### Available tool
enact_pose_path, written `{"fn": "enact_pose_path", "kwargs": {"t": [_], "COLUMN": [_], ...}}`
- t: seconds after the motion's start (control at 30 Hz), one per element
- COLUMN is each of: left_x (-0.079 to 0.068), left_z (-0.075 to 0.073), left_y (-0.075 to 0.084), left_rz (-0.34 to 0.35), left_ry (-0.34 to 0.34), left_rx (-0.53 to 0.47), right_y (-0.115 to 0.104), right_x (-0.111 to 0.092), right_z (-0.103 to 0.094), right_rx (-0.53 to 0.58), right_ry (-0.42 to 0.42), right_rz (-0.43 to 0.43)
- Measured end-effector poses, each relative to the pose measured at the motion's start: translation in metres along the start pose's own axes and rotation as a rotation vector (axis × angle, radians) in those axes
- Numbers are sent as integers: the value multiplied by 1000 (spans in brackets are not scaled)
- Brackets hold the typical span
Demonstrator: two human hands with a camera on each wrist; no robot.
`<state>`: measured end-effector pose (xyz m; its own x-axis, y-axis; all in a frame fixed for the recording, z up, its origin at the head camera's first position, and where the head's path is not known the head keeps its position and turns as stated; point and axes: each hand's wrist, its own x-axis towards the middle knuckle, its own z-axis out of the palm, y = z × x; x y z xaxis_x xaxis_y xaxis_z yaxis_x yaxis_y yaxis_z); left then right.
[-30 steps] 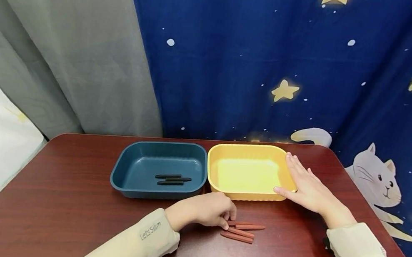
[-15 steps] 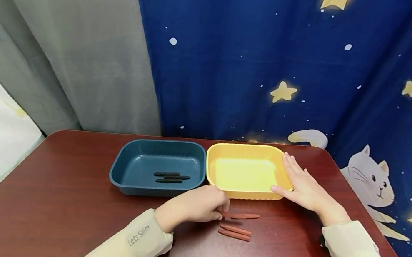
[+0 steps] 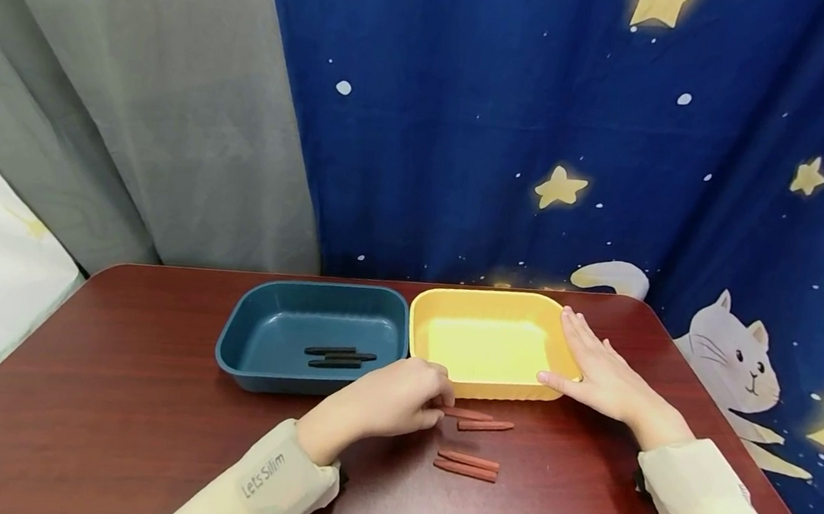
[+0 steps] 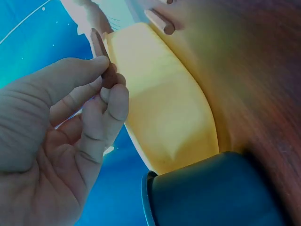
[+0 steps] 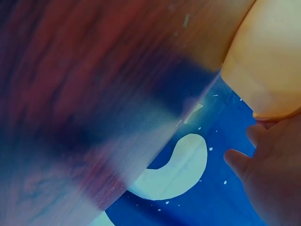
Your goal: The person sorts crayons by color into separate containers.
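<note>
Your left hand (image 3: 397, 396) pinches a reddish-brown stick (image 3: 466, 414) near the surface's (image 3: 104, 392) middle | your right hand (image 3: 599, 375), fingers straight, rests against the yellow plastic tray's (image 3: 445, 298) right wall | three more sticks (image 3: 467, 464) lie beside | the dark blue tray (image 3: 248, 311) holds black sticks (image 3: 338, 357)

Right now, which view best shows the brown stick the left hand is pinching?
The left wrist view: the brown stick sits between thumb and fingertips of the left hand, close up. The head view shows only its end past the hand. The right wrist view misses it.
</note>
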<state>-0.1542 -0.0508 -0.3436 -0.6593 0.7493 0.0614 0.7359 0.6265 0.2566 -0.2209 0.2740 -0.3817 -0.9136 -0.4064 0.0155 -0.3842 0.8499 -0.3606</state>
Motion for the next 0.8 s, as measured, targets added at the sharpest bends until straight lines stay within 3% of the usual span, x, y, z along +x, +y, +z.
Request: {"fn": "enact_pose_path", "kwargs": {"t": [0.43, 0.63, 0.8], "left_x": [15, 28, 40], "left_z": [-13, -18, -20], "left_y": [-2, -2, -13], "left_rz": [106, 93, 37], "left_ry": [191, 188, 214], "left_rx": [-3, 5, -26], "right_y": [-3, 0, 0], "right_x": [-2, -4, -2], "right_z": [4, 7, 4], "right_rx": [-3, -5, -19], "right_ry": [23, 29, 45], "right_rz": [-25, -16, -35]}}
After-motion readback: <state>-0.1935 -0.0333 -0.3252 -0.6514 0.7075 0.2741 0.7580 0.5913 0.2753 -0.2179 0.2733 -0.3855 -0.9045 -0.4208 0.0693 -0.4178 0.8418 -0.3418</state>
